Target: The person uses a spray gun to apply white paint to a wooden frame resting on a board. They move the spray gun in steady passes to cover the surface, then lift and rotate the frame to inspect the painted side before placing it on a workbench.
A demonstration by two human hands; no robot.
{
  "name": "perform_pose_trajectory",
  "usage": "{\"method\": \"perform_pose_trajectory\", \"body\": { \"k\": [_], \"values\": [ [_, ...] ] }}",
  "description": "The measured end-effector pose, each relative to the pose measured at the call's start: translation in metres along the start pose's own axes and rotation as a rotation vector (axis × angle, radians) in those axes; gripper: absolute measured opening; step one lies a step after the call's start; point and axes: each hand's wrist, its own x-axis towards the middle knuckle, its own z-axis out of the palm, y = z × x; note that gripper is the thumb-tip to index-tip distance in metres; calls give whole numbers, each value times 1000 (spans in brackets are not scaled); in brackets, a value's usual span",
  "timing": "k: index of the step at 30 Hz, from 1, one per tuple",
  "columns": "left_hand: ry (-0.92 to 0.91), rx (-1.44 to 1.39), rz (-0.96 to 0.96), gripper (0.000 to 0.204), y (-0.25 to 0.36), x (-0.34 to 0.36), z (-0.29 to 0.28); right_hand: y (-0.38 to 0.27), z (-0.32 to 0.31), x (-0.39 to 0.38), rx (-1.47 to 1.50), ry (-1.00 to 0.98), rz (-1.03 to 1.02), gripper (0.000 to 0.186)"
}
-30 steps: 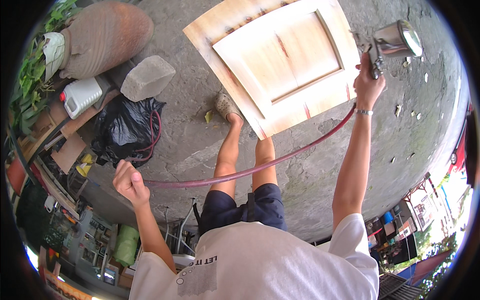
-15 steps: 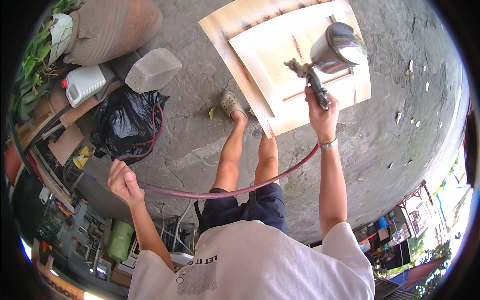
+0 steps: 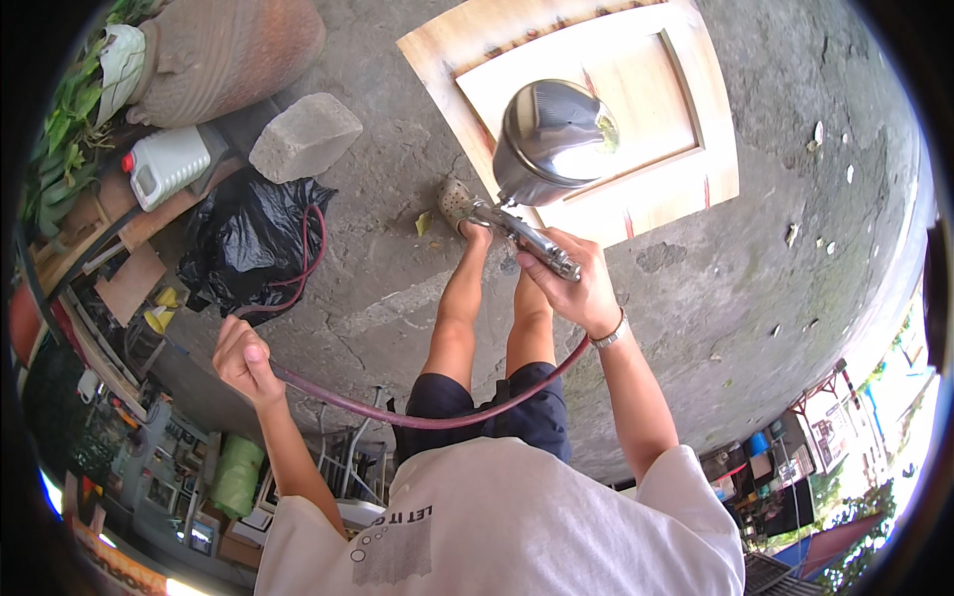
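Observation:
A metal spray gun [image 3: 535,241] with a shiny round cup [image 3: 547,134] is gripped in my right hand [image 3: 578,278], its nozzle end pointing left. My left hand [image 3: 246,360] is closed around the dark red air hose [image 3: 427,421], which sags across in front of my shorts to beneath my right wrist. Beyond the gun, a pale wooden panel [image 3: 636,94] with a recessed centre lies on a larger plywood sheet [image 3: 437,52]. The cup hides the panel's left part.
Left on the concrete floor [image 3: 397,129] are a grey block [image 3: 306,139], a black plastic bag [image 3: 238,243] with hose on it, a white jug [image 3: 169,169] with a red cap and a big clay jar [image 3: 234,60]. My clog-clad foot [image 3: 455,202] is beside the plywood.
My right hand has brought the spray gun left and nearer to me, from over the panel toward its near left corner. The hose hangs lower; my left hand stays nearly still.

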Motion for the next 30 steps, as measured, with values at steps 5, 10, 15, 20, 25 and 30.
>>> {"method": "perform_pose_trajectory", "body": {
  "k": [5, 10, 15, 20, 25, 30],
  "values": [
    [-4, -4, 20, 50, 8, 4, 8, 13, -13, 11, -102, 44, 69, 18],
    [-20, 11, 23, 51, 15, 4, 15, 42, -62, 38, -169, 234, 175, 23],
    [-41, 10, 25, 52, 25, 7, 28, 81, -118, 61, -277, 405, 173, 28],
    [-67, 27, 45, 53, 38, 14, 39, 104, -162, 83, -323, 616, 84, 36],
    [-93, 10, 51, 52, 51, 20, 52, 129, -210, 98, -364, 702, 150, 30],
    [-173, 60, 19, 47, 50, 13, 62, 122, -230, 91, -335, 870, 131, 29]
  ]
}}
